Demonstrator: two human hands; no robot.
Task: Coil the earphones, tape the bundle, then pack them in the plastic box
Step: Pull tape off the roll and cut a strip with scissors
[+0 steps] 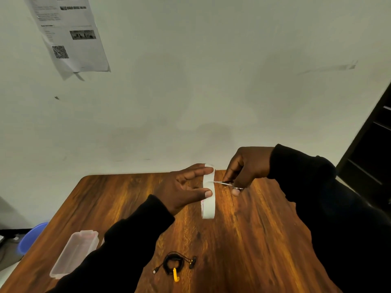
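Above the far part of the table my left hand (186,187) pinches a white strip of tape (209,197) between thumb and fingers, and the strip hangs down vertically. My right hand (247,166) holds small metal scissors (227,183) whose blades touch the strip's right edge. Near the front edge lie the coiled black earphones (174,264), bound with a yellow piece, their plug and buds sticking out. A clear plastic box (75,253) rests at the front left, partly behind my left sleeve.
The wooden table (254,240) stands against a pale wall. A printed sheet (67,32) hangs on the wall at upper left. A blue bin (31,235) sits on the floor left of the table. A dark shelf (372,144) stands at the right.
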